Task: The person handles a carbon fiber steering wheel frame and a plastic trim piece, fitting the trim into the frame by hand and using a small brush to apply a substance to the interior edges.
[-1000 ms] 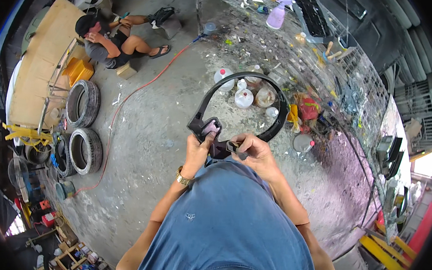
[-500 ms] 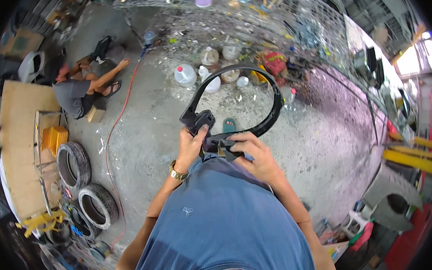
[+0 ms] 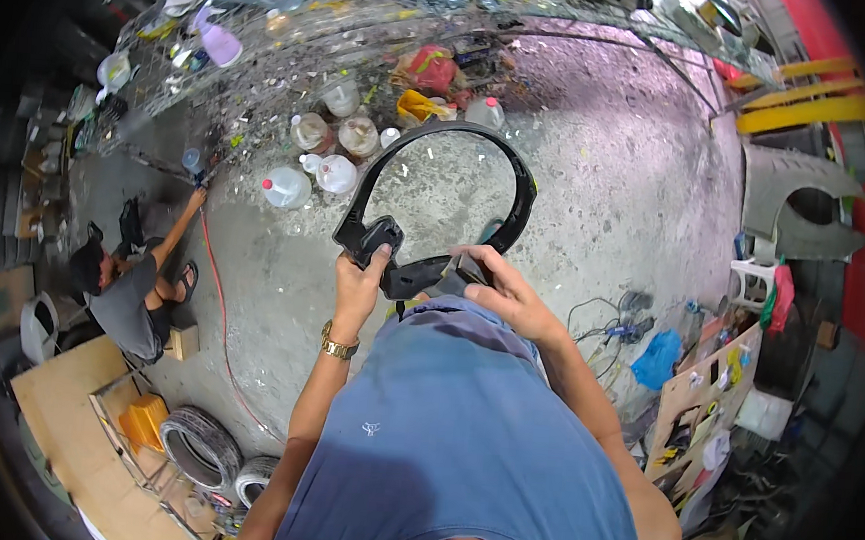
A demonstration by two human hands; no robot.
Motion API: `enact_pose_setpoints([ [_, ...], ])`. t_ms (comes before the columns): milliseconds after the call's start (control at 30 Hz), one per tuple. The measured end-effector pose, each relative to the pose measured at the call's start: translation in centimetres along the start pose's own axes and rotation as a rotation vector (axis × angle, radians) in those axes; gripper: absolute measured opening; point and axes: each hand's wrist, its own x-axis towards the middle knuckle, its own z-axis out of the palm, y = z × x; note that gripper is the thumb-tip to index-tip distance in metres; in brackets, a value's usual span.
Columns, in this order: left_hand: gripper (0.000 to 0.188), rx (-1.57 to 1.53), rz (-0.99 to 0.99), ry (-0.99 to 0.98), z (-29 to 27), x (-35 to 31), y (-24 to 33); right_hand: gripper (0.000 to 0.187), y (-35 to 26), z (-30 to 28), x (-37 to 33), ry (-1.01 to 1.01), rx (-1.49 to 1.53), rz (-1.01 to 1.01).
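Note:
A black, ring-shaped plastic car part (image 3: 520, 201) is held in front of my waist, its thick block-like end toward me. My left hand (image 3: 358, 287) is closed round that end, the thumb pressed on a raised black piece. A wristwatch is on my left wrist. On the near edge of the part, my right hand (image 3: 507, 293) pinches a folded dark grey sheet (image 3: 469, 270), which looks like sandpaper. Some of the right fingers and the part's underside are hidden.
Plastic jugs (image 3: 286, 188) stand on the floor ahead. On the left a co-worker (image 3: 130, 299) sits low, a hand at a spray gun (image 3: 192, 161) with a red hose (image 3: 218, 300). Tyres (image 3: 201, 447) lie nearer. At right are a grey fender (image 3: 798, 200) and loose cables (image 3: 599, 322).
My view has turned to the right. I still hold the black part, and my right hand has shifted slightly along its edge. The co-worker's hand has reached out to the spray gun.

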Motion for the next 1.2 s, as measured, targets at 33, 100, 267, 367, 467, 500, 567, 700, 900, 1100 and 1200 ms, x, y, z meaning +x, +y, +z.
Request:
enact_pose_setpoints([
  [33,0.021,-0.005,0.024,-0.007,1.2,0.4,0.3,0.048,0.1,-1.2,-0.3,0.05,0.021,0.034],
  [100,0.017,0.0,0.051,-0.033,3.7,1.2,1.1,0.04,-0.7,-3.5,-0.7,0.164,-0.058,0.001],
  [267,0.018,-0.003,0.081,-0.092,12.0,4.1,1.7,0.023,-0.2,-12.0,-2.4,0.268,0.017,0.006],
  [367,0.018,0.053,0.064,-0.167,18.0,6.0,2.0,0.018,-0.8,-17.3,-3.7,0.358,0.237,-0.003],
  [467,0.017,0.069,0.079,-0.199,24.8,7.4,2.7,0.018,-1.0,-23.3,-5.5,0.444,0.313,-0.025],
  [500,0.016,0.055,0.071,-0.228,27.0,7.8,3.2,0.018,-0.9,-25.4,-6.3,0.448,0.26,-0.012],
  [567,0.016,0.035,0.085,-0.286,31.2,8.9,3.3,0.019,-0.4,-28.9,-7.5,0.516,0.177,-0.056],
  [700,0.015,0.021,0.091,-0.405,39.5,10.3,5.4,0.017,-0.9,-34.5,-10.2,0.629,0.215,-0.144],
  [900,0.014,0.078,0.09,-0.565,49.3,13.9,5.4,0.027,0.0,-41.7,-12.9,0.769,0.33,-0.178],
  [1100,0.013,0.085,0.066,-0.737,60.0,18.8,5.1,0.034,0.1,-49.7,-14.6,0.814,0.182,-0.216],
  [1200,0.015,0.095,0.047,-0.832,65.7,21.3,6.4,0.041,-1.4,-53.6,-14.9,0.883,0.17,-0.219],
])
